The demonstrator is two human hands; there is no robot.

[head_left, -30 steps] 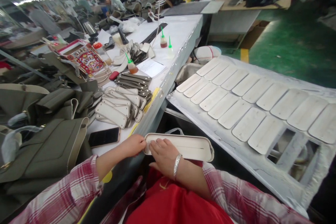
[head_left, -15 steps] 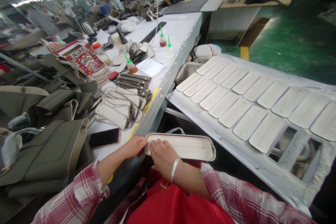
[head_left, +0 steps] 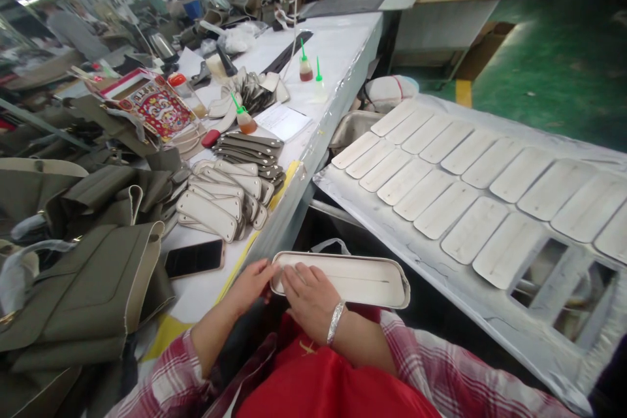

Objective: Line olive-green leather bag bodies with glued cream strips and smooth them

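Note:
A long cream piece with rounded ends and a raised rim [head_left: 353,277] lies across in front of my red apron. My left hand [head_left: 252,284] grips its left end, the fingers bent round the rim. My right hand [head_left: 311,297], with a silver bracelet at the wrist, lies flat on the left part of its inner face, fingers stretched out. A thin dark line runs along the middle of the piece. The underside of the piece is hidden.
Flat cream pieces [head_left: 426,196] lie in two rows on a board [head_left: 494,313] at the right. On the white table [head_left: 337,59] are stacked strips [head_left: 215,202], a phone [head_left: 194,258], glue bottles [head_left: 245,119] and a red box [head_left: 159,108]. Olive bags [head_left: 93,281] lie left.
Both hands and the cream piece have shifted slightly right and down in the view. My left forearm has moved to the right, showing more yellow edge beside it. The grip looks the same.

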